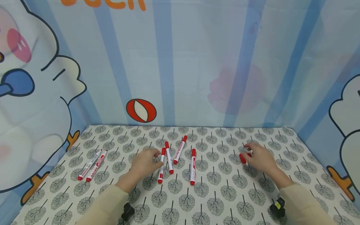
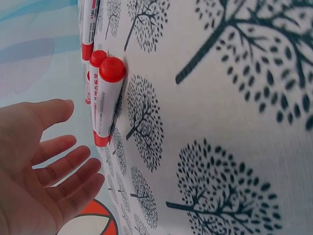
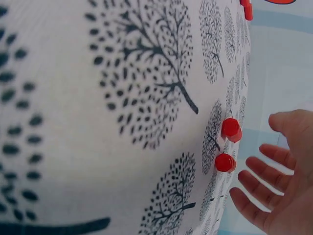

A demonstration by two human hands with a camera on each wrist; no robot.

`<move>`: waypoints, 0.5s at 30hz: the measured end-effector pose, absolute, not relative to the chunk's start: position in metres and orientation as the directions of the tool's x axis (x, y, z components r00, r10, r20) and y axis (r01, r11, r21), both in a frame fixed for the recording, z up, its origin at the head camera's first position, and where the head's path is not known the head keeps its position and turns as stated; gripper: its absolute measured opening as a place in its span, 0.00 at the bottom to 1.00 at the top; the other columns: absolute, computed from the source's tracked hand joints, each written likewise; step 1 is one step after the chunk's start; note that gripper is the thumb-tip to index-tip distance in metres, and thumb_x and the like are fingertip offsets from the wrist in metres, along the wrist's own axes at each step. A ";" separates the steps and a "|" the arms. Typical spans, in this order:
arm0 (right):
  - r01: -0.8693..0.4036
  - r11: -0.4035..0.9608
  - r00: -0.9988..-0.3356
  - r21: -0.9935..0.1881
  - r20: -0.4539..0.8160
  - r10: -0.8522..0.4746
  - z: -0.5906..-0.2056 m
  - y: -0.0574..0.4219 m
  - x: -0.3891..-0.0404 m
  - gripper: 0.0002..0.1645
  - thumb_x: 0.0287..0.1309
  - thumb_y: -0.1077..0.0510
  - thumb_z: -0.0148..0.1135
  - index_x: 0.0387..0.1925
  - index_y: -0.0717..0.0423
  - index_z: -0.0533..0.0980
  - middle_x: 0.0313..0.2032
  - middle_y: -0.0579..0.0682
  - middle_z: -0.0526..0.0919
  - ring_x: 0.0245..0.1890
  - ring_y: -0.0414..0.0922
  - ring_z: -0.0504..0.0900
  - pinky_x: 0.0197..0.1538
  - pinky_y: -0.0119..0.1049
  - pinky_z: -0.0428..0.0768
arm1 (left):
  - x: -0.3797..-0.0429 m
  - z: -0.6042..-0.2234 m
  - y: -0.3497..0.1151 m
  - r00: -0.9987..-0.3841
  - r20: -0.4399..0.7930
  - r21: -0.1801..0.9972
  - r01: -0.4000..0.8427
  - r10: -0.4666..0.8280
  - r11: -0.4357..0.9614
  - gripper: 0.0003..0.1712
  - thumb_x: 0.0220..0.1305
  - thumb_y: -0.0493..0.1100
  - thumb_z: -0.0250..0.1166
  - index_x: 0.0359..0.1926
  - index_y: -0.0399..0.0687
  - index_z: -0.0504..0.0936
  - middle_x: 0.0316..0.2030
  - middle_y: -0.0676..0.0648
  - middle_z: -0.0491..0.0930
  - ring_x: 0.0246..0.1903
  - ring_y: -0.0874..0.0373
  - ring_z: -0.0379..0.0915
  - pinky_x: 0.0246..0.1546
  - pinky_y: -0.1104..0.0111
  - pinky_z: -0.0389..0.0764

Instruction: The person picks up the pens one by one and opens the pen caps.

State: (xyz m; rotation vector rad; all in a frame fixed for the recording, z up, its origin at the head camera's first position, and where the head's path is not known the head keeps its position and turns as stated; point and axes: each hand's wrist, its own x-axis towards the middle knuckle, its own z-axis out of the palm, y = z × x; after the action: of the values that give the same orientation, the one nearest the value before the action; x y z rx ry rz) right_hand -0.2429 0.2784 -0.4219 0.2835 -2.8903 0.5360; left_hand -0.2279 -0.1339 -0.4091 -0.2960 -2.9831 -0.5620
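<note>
My left hand (image 1: pixel 146 162) is beside the nearest of several capped red-and-white markers (image 1: pixel 161 170), its fingers relaxed. In the left wrist view its thumb and fingers stand apart with nothing between them, and a marker (image 2: pixel 108 100) lies in front. Over at the right, my right hand (image 1: pixel 260 157) hovers by two loose red marker caps (image 1: pixel 242 158). The right wrist view shows both, one cap (image 3: pixel 231 128) and a second cap (image 3: pixel 225 162), just off the spread fingers. That hand holds nothing.
Two uncapped markers (image 1: pixel 92 165) lie side by side at the left, tips pointing away. More capped markers (image 1: pixel 180 150) lie mid-table, one marker (image 1: pixel 193 167) set apart to the right. A tree-print cloth (image 1: pixel 216 200) covers the table, with a cartoon-printed curtain (image 1: pixel 191 62) behind.
</note>
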 end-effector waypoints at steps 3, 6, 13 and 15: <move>-0.257 0.909 -0.954 -0.328 0.237 -0.184 -0.421 0.275 -0.243 0.24 0.58 0.52 0.57 0.51 0.64 0.73 0.48 0.66 0.75 0.37 0.55 0.81 0.34 0.46 0.78 | -0.227 -0.409 -0.132 -0.978 0.123 0.348 0.202 0.169 0.915 0.23 0.49 0.50 0.69 0.47 0.46 0.80 0.41 0.48 0.80 0.37 0.55 0.77 0.31 0.63 0.77; -0.294 0.903 -0.940 -0.312 0.266 -0.214 -0.420 0.272 -0.242 0.23 0.57 0.53 0.58 0.50 0.63 0.73 0.46 0.64 0.77 0.33 0.51 0.80 0.32 0.44 0.78 | -0.227 -0.409 -0.130 -0.980 0.114 0.350 0.194 0.164 0.916 0.25 0.49 0.50 0.69 0.48 0.45 0.79 0.42 0.47 0.79 0.37 0.54 0.77 0.32 0.62 0.77; -0.345 0.893 -0.917 -0.289 0.306 -0.256 -0.414 0.261 -0.240 0.23 0.54 0.53 0.61 0.50 0.61 0.74 0.41 0.58 0.78 0.28 0.44 0.75 0.27 0.36 0.73 | -0.226 -0.411 -0.127 -0.986 0.084 0.330 0.165 0.145 0.929 0.30 0.47 0.53 0.70 0.51 0.45 0.78 0.45 0.45 0.78 0.39 0.52 0.76 0.34 0.59 0.77; -0.353 0.892 -0.912 -0.281 0.314 -0.262 -0.413 0.258 -0.239 0.24 0.54 0.53 0.61 0.51 0.60 0.74 0.42 0.58 0.78 0.31 0.46 0.76 0.29 0.38 0.74 | -0.227 -0.412 -0.127 -0.987 0.078 0.312 0.159 0.141 0.937 0.32 0.46 0.55 0.71 0.52 0.45 0.77 0.45 0.44 0.77 0.38 0.52 0.75 0.34 0.59 0.77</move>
State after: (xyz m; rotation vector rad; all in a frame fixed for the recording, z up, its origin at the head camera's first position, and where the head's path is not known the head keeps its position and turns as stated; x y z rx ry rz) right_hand -0.2392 0.2581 -0.4129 0.4629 -2.7907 0.4877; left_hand -0.2266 -0.1268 -0.4124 -0.2358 -3.0380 -0.4956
